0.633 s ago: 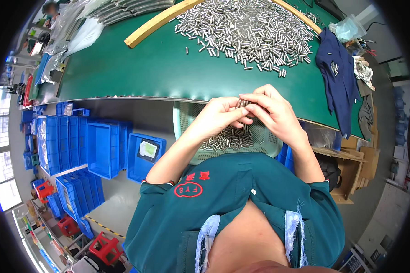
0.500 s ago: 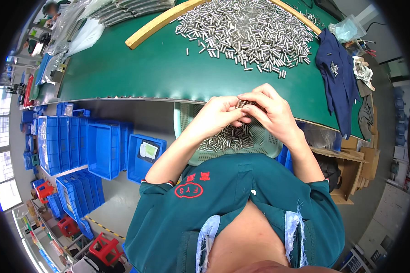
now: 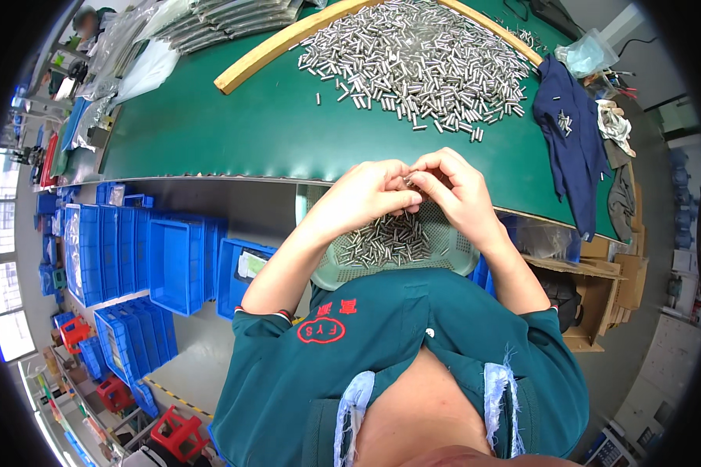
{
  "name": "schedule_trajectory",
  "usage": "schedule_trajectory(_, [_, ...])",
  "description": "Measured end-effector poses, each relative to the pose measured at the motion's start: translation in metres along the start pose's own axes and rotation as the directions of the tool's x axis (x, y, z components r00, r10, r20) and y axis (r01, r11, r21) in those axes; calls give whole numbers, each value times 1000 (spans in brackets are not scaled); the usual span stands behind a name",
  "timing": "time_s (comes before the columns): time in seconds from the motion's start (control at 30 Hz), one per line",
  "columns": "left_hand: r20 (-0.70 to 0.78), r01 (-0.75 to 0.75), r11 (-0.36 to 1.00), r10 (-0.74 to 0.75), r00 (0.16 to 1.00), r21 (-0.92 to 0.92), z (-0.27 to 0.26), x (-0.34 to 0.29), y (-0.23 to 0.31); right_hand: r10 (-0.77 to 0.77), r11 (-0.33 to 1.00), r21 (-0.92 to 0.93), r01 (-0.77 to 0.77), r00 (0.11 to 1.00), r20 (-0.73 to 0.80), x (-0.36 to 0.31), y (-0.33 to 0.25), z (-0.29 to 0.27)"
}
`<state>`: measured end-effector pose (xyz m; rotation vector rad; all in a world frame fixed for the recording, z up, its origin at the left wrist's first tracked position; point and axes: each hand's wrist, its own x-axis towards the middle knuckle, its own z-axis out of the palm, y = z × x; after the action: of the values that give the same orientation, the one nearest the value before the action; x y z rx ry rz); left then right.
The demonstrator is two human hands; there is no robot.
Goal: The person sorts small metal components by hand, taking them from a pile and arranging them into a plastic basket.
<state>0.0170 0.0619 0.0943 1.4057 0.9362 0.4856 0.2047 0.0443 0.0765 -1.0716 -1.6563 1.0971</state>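
Above a light green plastic basket [image 3: 452, 261], at the table's near edge, my two hands meet fingertip to fingertip. My left hand [image 3: 374, 189] is curled, its thumb pressed toward the fingers, around small metal pins that are mostly hidden. Thumb and fingers of my right hand [image 3: 453, 187] pinch at the same spot, where a bit of shiny metal shows between the hands. Below them, a heap of short metal pins [image 3: 385, 243] lies in the basket. Beyond the hands, a large pile of loose silvery pins [image 3: 420, 62] covers the far part of the green table [image 3: 210, 140].
Wooden strips [image 3: 288, 47] border the pile. A dark blue cloth [image 3: 572, 148] with a few pins on it hangs over the table's right edge. Plastic-wrapped stacks [image 3: 226, 23] lie far left. Blue bins [image 3: 175, 261] stand at lower left, cardboard boxes [image 3: 588, 335] at lower right.
Both hands stay together over the basket, with small shifts of the fingers. The pins seen between them earlier are now mostly covered. The view has shifted slightly.
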Motion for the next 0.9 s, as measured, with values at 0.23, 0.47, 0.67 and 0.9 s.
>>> schedule_trajectory(0.23, [62,28,963,-11,998,-269,-9,-9,12,395,266,822,-503,835,384,4,7,-11])
schedule_trajectory(0.47, [-125,-51,989,34,992,-138,-22,-7,4,283,-279,819,-501,772,569,4,17,-10])
schedule_trajectory(0.67, [-369,-60,993,19,929,-100,-34,14,-28,285,-233,826,-514,776,563,5,17,-10])
schedule_trajectory(0.9, [-336,-61,992,20,942,-113,-33,10,-24,374,199,792,-577,792,483,0,9,-11])
